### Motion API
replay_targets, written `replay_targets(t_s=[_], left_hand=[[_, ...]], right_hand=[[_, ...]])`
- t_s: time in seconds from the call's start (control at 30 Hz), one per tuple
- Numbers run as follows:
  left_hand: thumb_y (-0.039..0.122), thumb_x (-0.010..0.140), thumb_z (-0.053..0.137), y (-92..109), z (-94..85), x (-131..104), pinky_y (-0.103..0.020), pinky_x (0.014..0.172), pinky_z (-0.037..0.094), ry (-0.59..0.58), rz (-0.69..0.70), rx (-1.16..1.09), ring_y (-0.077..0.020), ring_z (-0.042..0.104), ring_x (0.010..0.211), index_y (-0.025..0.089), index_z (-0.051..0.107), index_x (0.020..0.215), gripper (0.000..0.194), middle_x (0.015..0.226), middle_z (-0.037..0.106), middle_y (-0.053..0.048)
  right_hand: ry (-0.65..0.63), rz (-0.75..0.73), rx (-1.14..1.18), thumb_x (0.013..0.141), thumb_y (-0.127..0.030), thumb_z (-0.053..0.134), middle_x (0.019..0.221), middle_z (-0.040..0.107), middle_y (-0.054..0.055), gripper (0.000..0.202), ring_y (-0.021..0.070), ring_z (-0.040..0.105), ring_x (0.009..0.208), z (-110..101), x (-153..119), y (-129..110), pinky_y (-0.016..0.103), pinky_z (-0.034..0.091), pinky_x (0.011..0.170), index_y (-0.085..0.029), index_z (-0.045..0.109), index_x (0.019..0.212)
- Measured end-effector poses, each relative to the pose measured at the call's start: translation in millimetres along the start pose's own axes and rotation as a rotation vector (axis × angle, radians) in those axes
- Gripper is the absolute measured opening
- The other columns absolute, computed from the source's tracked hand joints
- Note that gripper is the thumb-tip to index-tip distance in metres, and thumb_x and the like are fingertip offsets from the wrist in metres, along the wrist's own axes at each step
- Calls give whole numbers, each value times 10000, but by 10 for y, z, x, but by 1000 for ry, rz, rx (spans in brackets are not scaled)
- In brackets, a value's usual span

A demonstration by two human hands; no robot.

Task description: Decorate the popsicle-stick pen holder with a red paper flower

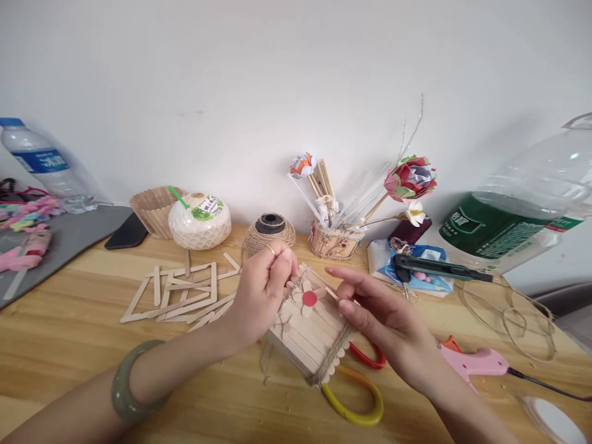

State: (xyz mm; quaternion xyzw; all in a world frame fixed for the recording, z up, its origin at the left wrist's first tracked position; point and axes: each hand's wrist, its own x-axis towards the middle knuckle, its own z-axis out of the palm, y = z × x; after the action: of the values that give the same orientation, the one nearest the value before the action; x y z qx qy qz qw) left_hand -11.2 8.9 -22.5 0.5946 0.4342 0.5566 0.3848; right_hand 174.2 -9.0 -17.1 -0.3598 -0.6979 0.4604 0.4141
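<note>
A small craft-stick box [314, 333] is tilted in front of me. Its face carries a stick flower with a red round centre [309, 298], a smaller stick flower and a twine band along the lower edge. A silver beaded string [287, 297] runs along the upper left edge. My left hand [266, 287] is closed at the upper end of this string, its fingertips pinched and partly hidden. My right hand [383, 314] is at the box's right side, index finger stretched out and thumb at the edge; nothing shows between these fingers.
Scissors with a yellow handle [365, 404] lie under the box. A pink glue gun [481, 365] is at right. Loose craft sticks [182, 296], a twine spool [272, 231], a white coconut [200, 223] and a decorated holder [335, 242] stand behind. A large bottle [499, 222] leans at right.
</note>
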Motion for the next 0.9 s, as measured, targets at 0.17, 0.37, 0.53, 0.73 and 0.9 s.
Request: replay_targets(t_s=[0.17, 0.37, 0.53, 0.73, 0.9], left_hand=[[406, 851, 515, 4, -17, 70, -190, 464, 339, -51, -263, -27, -89, 403, 494, 212, 432, 714, 252, 586, 422, 73], [359, 705, 672, 36, -35, 65, -236, 558, 410, -361, -592, -75, -148, 555, 648, 150, 589, 791, 241, 729, 591, -6], [402, 778, 595, 59, -41, 17, -221, 502, 300, -470, -469, -16, -100, 412, 543, 165, 523, 690, 262, 594, 448, 53], [354, 775, 551, 143, -31, 7, -221, 479, 271, -387, -386, -10, -96, 350, 524, 167, 522, 702, 203, 590, 389, 57], [351, 779, 565, 148, -34, -38, -208, 448, 254, -330, -313, 45, -91, 313, 518, 180, 478, 646, 234, 577, 360, 58]], right_hand=[[-11, -1, -172, 930, -315, 511, 858, 641, -28, 140, 123, 590, 804, -4, 28, -12, 210, 462, 707, -267, 642, 920], [47, -53, -342, 921, -294, 517, 759, 617, -27, 145, 126, 555, 706, -6, 39, -34, 230, 430, 638, -237, 626, 845], [115, -185, -490, 915, -206, 513, 752, 619, -22, 139, 124, 560, 706, -22, 40, -38, 237, 420, 640, -223, 618, 824], [185, -280, -521, 876, -162, 560, 748, 613, -5, 74, 136, 563, 686, -57, 19, -48, 249, 442, 600, -210, 612, 856], [210, -350, -562, 859, -117, 565, 724, 603, 0, 117, 142, 563, 664, -44, 11, -71, 254, 448, 570, -209, 581, 790]])
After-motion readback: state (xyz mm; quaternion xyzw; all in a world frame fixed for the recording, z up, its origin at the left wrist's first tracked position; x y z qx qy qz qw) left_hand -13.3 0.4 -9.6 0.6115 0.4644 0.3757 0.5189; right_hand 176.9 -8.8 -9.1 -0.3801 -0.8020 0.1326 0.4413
